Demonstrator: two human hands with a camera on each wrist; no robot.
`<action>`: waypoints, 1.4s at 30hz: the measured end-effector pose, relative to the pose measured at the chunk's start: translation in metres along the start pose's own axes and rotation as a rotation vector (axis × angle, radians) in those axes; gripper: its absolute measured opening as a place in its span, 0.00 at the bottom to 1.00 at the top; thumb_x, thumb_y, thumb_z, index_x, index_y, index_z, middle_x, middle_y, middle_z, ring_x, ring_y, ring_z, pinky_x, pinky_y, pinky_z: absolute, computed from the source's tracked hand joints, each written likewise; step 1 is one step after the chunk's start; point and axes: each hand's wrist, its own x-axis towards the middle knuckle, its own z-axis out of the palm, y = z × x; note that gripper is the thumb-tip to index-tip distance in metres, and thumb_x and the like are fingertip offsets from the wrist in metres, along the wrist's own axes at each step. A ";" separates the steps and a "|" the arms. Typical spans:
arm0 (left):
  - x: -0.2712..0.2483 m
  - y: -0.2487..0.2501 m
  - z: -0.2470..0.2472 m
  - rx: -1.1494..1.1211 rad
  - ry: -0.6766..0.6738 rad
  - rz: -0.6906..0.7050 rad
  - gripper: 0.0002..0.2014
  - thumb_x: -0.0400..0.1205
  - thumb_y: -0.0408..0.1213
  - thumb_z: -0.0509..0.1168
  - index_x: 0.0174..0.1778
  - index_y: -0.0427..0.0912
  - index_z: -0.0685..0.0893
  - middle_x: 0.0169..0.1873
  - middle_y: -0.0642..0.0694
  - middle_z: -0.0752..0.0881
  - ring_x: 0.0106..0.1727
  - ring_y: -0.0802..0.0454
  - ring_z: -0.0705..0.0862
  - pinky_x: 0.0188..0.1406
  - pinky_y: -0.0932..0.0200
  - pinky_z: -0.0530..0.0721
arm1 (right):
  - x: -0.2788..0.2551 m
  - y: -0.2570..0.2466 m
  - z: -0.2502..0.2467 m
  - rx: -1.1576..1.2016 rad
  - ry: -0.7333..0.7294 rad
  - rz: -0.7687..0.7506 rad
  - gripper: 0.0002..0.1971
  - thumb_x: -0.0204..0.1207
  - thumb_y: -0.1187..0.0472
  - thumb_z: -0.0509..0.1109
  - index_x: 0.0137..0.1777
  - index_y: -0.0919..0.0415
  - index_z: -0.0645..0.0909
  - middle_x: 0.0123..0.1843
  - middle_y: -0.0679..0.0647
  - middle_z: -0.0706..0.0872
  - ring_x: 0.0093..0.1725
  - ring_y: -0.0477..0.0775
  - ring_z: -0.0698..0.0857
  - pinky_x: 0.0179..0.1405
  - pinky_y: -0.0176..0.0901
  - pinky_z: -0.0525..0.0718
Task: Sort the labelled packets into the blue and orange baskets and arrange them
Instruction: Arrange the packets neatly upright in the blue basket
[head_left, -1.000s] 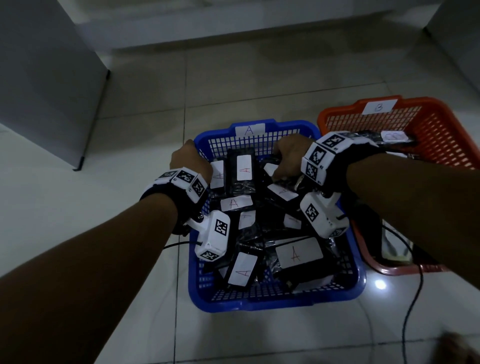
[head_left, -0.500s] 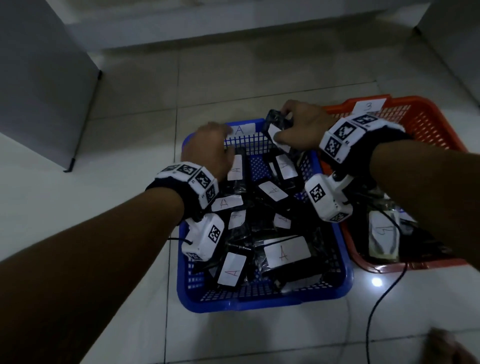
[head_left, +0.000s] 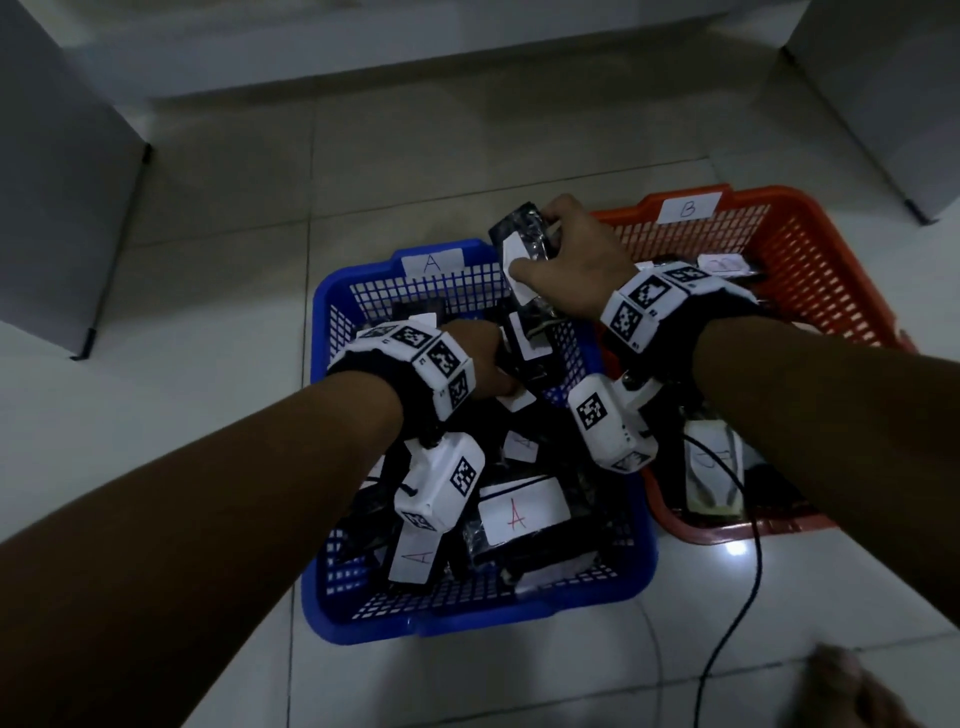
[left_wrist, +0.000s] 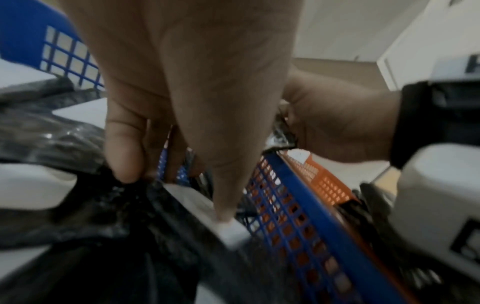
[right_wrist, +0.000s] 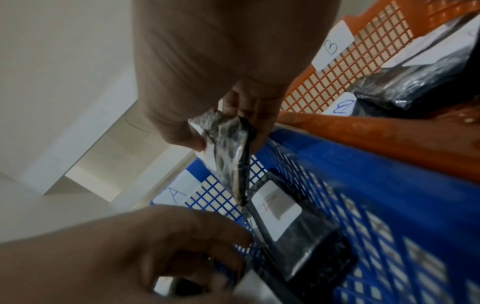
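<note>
Holding packet pinched in my right hand over blue basket far edge. Left hand pinches another inside. Orange basket holds B's. Arranging left.

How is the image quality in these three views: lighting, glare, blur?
Head view: dim overall, with a bright glare spot on the glossy white floor tiles beside the orange plastic basket. Left wrist view: soft throughout, the black plastic packets smeared. Right wrist view: the left hand and the blue plastic basket wall blurred; the right hand fills the top.
</note>
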 end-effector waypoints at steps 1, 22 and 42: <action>-0.002 0.000 -0.003 -0.033 -0.007 0.001 0.22 0.77 0.53 0.70 0.60 0.41 0.85 0.52 0.45 0.87 0.48 0.50 0.84 0.41 0.60 0.78 | 0.001 0.000 -0.001 0.009 0.006 0.000 0.21 0.71 0.53 0.74 0.60 0.55 0.72 0.41 0.42 0.79 0.39 0.38 0.79 0.33 0.33 0.75; -0.062 -0.070 -0.019 -0.562 -0.183 -0.235 0.10 0.68 0.39 0.80 0.45 0.49 0.92 0.45 0.46 0.91 0.51 0.47 0.89 0.46 0.58 0.89 | 0.004 -0.010 0.045 -0.084 -0.258 0.116 0.21 0.75 0.64 0.73 0.65 0.54 0.70 0.43 0.54 0.82 0.39 0.53 0.83 0.36 0.45 0.84; -0.063 -0.085 -0.011 -0.606 -0.128 -0.235 0.14 0.68 0.38 0.80 0.49 0.46 0.92 0.50 0.49 0.90 0.53 0.51 0.87 0.46 0.56 0.90 | 0.010 -0.013 0.059 -0.392 -0.325 0.007 0.25 0.76 0.64 0.71 0.74 0.53 0.76 0.69 0.55 0.81 0.64 0.57 0.81 0.57 0.38 0.77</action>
